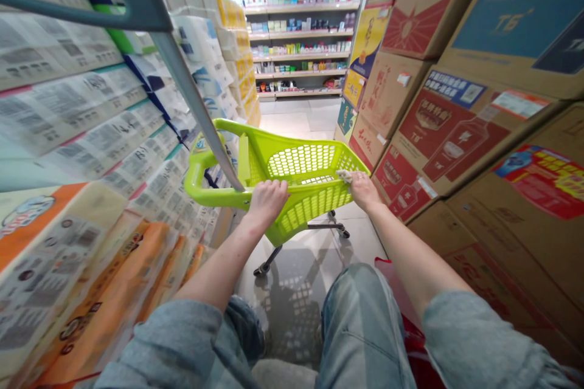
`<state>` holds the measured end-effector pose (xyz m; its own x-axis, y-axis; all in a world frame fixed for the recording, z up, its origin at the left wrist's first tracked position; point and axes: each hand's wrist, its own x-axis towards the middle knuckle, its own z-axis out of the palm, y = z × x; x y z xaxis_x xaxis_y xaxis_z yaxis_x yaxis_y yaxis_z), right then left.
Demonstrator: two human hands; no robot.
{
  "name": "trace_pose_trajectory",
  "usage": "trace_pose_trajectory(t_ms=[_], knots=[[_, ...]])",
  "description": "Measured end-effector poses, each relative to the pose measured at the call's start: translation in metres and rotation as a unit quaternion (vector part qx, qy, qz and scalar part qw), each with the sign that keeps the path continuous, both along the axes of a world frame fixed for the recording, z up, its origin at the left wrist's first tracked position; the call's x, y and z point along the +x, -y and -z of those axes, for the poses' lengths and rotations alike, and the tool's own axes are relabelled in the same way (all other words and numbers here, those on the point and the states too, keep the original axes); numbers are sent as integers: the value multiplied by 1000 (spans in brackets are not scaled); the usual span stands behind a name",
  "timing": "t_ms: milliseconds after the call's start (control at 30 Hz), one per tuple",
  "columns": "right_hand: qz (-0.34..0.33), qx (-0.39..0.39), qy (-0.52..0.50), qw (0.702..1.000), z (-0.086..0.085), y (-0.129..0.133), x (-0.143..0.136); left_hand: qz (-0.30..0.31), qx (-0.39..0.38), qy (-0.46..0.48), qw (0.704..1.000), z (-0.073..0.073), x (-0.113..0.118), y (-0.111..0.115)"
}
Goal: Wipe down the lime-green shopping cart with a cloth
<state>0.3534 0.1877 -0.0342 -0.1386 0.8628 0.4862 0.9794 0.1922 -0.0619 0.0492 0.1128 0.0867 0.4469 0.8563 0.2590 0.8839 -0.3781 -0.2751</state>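
A lime-green plastic shopping cart (pixel 319 193) stands sideways before me, its mesh basket showing no goods inside. My left hand (pixel 269 199) is closed over the near rim, close to the foot of a grey metal pole (pixel 196 106) that rises from the cart. At the basket's right end, my right hand (pixel 364 190) pinches a crumpled white cloth or tissue (pixel 344 176) against the rim. The fingertips of both hands are partly hidden behind the rim and the cloth.
Packs of paper tissue (pixel 73 115) are piled high on the left. Cardboard cartons (pixel 438 127) are stacked close on the right. Shelves with small boxes and bottles (pixel 301 30) stand at the aisle's far end. Something red (pixel 413 340) lies beside my right knee.
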Motion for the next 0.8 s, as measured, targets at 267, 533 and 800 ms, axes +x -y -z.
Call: trace_pose_trajectory(t_ms=[267,533,800], knots=[[28,63,-176,982,14,19,-34,13,-65,-13,998,-4,4,-16],[57,73,-358,929,51,56,-106,28,-46,-15,998,-3,0,-16],[58,17,-325,944,46,55,-105,37,-46,-22,998,-5,-2,-15]])
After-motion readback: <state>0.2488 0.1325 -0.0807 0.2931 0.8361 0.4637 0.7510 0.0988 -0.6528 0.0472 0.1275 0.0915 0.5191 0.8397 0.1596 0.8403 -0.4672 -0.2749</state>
